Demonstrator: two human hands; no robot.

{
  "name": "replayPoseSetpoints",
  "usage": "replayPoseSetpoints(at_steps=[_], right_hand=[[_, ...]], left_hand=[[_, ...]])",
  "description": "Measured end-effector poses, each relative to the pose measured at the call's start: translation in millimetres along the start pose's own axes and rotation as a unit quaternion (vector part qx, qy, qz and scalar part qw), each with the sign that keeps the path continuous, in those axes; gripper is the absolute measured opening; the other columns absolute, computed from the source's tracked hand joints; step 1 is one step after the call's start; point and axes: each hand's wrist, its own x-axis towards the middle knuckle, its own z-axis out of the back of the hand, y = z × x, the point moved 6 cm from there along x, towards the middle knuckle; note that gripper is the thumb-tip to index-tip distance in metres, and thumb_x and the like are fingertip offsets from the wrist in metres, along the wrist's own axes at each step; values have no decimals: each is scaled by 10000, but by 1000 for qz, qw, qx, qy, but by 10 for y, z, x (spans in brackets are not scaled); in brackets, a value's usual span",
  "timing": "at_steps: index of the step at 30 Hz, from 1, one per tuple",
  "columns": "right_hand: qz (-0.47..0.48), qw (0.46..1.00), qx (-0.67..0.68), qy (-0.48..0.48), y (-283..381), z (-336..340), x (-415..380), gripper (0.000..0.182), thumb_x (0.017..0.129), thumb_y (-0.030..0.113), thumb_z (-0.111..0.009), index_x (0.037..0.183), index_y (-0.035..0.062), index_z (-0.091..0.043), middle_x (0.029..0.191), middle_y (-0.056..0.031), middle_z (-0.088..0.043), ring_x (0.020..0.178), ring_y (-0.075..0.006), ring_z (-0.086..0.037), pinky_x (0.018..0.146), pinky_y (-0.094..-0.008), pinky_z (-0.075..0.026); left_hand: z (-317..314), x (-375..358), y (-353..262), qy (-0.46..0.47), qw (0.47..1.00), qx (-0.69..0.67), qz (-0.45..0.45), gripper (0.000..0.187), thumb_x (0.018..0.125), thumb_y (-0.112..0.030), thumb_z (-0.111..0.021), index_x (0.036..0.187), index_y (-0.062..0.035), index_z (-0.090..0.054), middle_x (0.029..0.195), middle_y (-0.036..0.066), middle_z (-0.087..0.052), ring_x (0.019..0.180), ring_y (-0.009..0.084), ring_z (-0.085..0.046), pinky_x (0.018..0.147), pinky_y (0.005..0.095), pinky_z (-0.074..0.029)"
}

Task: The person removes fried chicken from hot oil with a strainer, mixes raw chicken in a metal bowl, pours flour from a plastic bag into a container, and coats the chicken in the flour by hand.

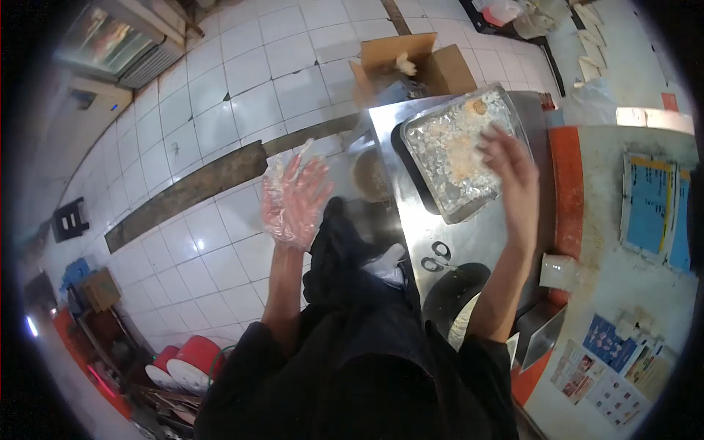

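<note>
My left hand (297, 198) wears a clear plastic glove and is held out over the floor, its fingers spread and nothing in them. On the steel table (418, 227) lies a rectangular metal tray (458, 213) scattered with pale crumbs. One browned lump (476, 107) sits near the tray's far edge. My right hand (512, 161), bare and slightly blurred, hovers over the tray's right side with its fingers apart and bent. Scissors with black handles (435, 257) rest on the table closer to me. Beside them is a round black pan (447, 292), partly hidden by my right forearm.
An opened cardboard box (451, 72) stands on the tiled floor (242, 125) past the table. Against the table's right side runs a wall with an orange band (567, 191) and posters (649, 205). Red round containers (196, 359) are at the lower left.
</note>
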Motion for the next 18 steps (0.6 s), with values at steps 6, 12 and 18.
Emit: replayPoseSetpoints(at_steps=[6, 12, 18], right_hand=[[-164, 984, 49, 50, -743, -137, -1292, 287, 934, 209, -612, 1155, 27, -622, 1026, -63, -676, 907, -154, -619, 792, -301, -486], [-247, 959, -134, 42, -1408, -525, -2345, 228, 874, 202, -649, 1037, 43, -644, 916, -164, -665, 904, -309, -644, 796, -397, -503], [-191, 962, -191, -45, -1835, -859, -2773, 230, 814, 183, -661, 999, 58, -604, 1022, -159, -620, 951, -357, -595, 801, -446, -494]], left_hand=[[-459, 235, 656, 54, 990, 11, 129, 721, 956, -574, -323, 1471, -72, -280, 1487, 238, -296, 1348, 394, -347, 1090, 546, -318], [-458, 284, 1134, 129, 941, 225, 216, 620, 946, -464, -453, 1384, -28, -401, 1343, 257, -473, 1187, 358, -521, 995, 481, -434], [-331, -5, 1612, 192, 827, 415, 329, 382, 906, -211, -608, 1213, -2, -521, 1152, 176, -609, 1000, 272, -624, 830, 375, -530]])
